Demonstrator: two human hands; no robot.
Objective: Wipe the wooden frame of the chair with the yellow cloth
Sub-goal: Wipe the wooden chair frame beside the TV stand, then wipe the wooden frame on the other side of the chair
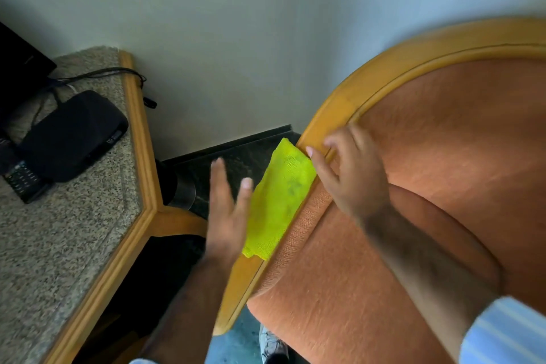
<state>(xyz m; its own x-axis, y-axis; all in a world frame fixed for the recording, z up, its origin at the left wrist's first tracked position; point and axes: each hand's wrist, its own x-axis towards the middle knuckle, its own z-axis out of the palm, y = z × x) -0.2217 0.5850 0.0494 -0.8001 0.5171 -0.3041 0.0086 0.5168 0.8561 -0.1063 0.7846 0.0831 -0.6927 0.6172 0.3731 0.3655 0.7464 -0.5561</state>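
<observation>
The yellow cloth lies draped over the left side of the chair's curved wooden frame. The chair has orange upholstery. My left hand hovers just left of the cloth, fingers spread, holding nothing, its edge close to the cloth. My right hand rests on the frame and upholstery to the right of the cloth, its thumb touching the cloth's upper right edge; I cannot tell whether it pinches the cloth. The lower frame end shows below the cloth.
A granite-topped table with a wooden rim stands at the left, very near the chair. On it sit a black box, a remote and cables. A pale wall and dark skirting lie behind.
</observation>
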